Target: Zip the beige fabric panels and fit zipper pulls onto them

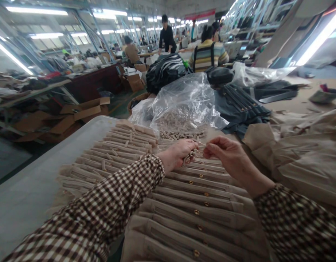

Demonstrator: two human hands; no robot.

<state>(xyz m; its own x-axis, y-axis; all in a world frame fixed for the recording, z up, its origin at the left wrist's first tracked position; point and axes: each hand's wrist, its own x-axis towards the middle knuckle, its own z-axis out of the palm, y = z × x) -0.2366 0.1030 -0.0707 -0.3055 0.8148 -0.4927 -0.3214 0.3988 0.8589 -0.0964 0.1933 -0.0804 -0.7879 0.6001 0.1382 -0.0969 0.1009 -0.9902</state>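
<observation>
Several small metal pieces, probably zipper pulls, are bunched in my left hand, whose fingers are closed around them. Just to its right, my right hand is closed in a pinch; anything between its fingertips is too small to make out. Both hands hover over a row of overlapping beige fabric pieces with zippers and small gold-coloured metal sliders. To the left lies a second row of beige pieces, with small loose tabs on top. Beyond my hands, a pile of short beige tabs lies by a clear plastic bag.
Dark garment pieces are stacked behind on the right, with beige fabric nearer. A small bowl stands far right. Cardboard boxes sit beyond the table's left edge. Other people are at work further back.
</observation>
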